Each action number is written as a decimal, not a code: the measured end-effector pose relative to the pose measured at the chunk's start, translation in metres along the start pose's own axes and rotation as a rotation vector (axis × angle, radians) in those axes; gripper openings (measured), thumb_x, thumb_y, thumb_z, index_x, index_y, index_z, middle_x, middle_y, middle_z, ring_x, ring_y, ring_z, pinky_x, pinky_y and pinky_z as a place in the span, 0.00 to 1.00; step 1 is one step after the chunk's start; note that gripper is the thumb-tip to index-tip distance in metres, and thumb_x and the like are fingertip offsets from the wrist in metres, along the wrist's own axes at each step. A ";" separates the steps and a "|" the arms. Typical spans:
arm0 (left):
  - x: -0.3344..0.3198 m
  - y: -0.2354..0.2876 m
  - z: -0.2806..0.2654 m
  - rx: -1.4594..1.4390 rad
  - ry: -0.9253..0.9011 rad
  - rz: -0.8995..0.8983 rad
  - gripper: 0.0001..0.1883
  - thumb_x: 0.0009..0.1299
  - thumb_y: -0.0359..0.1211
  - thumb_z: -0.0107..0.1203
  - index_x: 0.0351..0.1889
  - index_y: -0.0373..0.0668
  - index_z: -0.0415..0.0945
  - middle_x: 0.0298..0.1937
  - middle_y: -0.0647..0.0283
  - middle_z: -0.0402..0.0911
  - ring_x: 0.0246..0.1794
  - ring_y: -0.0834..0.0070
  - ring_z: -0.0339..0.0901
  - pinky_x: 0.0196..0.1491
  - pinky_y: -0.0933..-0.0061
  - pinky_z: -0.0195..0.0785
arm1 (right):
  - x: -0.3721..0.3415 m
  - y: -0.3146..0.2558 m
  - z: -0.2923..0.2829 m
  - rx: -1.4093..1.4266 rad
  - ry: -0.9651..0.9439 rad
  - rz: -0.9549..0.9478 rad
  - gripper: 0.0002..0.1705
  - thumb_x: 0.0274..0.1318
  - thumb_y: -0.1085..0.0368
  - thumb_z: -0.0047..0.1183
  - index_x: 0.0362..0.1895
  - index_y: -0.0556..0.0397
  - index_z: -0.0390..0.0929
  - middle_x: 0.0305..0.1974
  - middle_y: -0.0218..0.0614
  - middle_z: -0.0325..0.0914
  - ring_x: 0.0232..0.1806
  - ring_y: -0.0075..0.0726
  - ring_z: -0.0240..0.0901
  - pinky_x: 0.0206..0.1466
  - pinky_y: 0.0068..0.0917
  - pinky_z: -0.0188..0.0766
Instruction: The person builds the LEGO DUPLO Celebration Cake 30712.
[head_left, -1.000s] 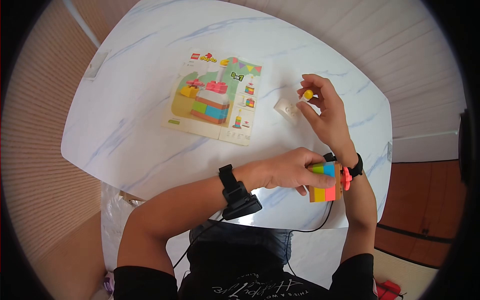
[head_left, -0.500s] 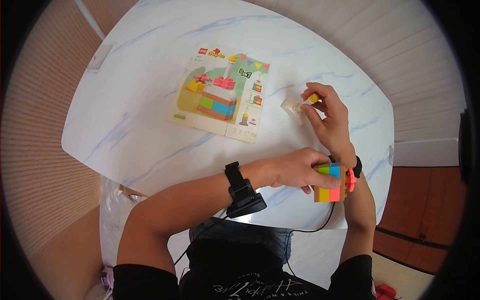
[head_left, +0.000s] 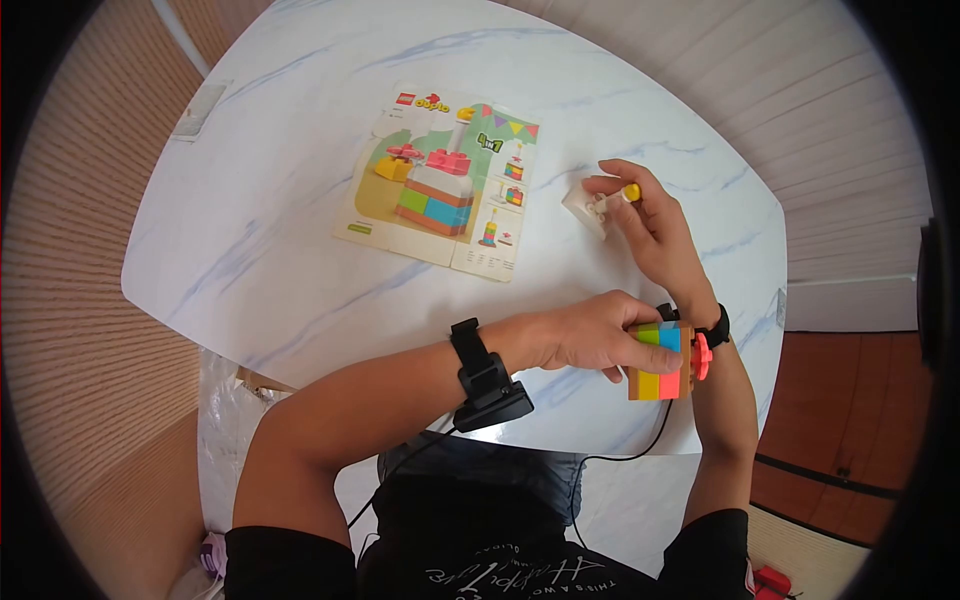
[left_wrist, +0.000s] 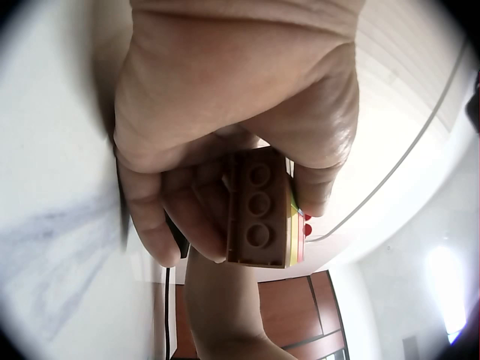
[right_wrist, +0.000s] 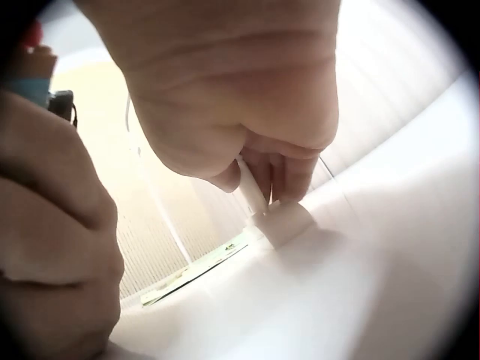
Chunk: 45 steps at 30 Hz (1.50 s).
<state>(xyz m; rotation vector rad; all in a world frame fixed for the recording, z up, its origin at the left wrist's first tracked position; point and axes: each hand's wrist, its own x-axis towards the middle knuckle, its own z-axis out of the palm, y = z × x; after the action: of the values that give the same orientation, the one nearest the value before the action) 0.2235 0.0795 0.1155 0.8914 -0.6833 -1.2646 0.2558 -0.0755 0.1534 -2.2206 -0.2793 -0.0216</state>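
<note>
My left hand (head_left: 590, 335) grips a stack of toy bricks (head_left: 648, 386) in green, blue, yellow, pink and brown, just above the table's near right side. A pink flower-shaped piece (head_left: 703, 357) sticks out at the stack's right end. In the left wrist view, the brown brick (left_wrist: 259, 202) at the other end shows a row of three round rings. Farther back, my right hand (head_left: 662, 235) pinches a white toy candle (right_wrist: 252, 186) with a yellow tip (head_left: 631, 192). The candle's lower end meets a white curved brick (right_wrist: 283, 226) on the table, and fingertips rest right at that brick.
A brick-set booklet (head_left: 440, 185) lies flat on the white marbled table (head_left: 270, 240), left of the white brick. Black cameras are strapped to the wrists, and a cable (head_left: 640, 455) from one runs over the table's near edge.
My right fingers have come down and forward onto the white brick, bringing the candle's lower end to it. My left hand keeps its hold on the stack; the head view has shifted slightly.
</note>
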 end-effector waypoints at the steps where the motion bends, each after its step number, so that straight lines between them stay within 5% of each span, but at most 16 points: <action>1: 0.000 0.000 0.000 -0.006 -0.004 0.003 0.31 0.64 0.57 0.68 0.50 0.40 0.79 0.44 0.62 0.80 0.47 0.75 0.77 0.45 0.70 0.74 | 0.001 0.002 -0.001 -0.001 0.001 -0.001 0.19 0.72 0.68 0.45 0.64 0.53 0.69 0.49 0.35 0.85 0.47 0.27 0.79 0.52 0.25 0.73; 7: 0.000 0.001 0.000 -0.002 0.002 0.006 0.31 0.64 0.57 0.67 0.49 0.40 0.79 0.44 0.62 0.81 0.47 0.75 0.77 0.45 0.70 0.74 | 0.005 0.004 -0.003 0.088 -0.032 0.069 0.17 0.72 0.67 0.45 0.62 0.53 0.70 0.51 0.36 0.85 0.50 0.28 0.78 0.57 0.26 0.71; 28: -0.001 0.005 -0.002 0.024 -0.012 -0.036 0.28 0.68 0.51 0.66 0.54 0.37 0.78 0.46 0.63 0.80 0.47 0.76 0.79 0.49 0.72 0.75 | 0.011 -0.009 0.010 -0.029 -0.090 0.019 0.14 0.71 0.68 0.47 0.58 0.53 0.73 0.47 0.36 0.82 0.41 0.29 0.78 0.49 0.26 0.73; 45: 0.000 0.010 -0.005 -0.068 0.139 0.041 0.30 0.70 0.49 0.65 0.62 0.40 0.73 0.51 0.62 0.81 0.49 0.74 0.80 0.52 0.67 0.74 | 0.003 -0.011 0.000 0.051 -0.083 0.101 0.19 0.68 0.68 0.49 0.62 0.50 0.73 0.54 0.39 0.80 0.51 0.34 0.79 0.58 0.31 0.73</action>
<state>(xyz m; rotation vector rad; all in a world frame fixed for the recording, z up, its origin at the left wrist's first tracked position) 0.2328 0.0813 0.1220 0.8965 -0.5431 -1.1705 0.2566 -0.0686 0.1625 -2.1856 -0.2110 0.1316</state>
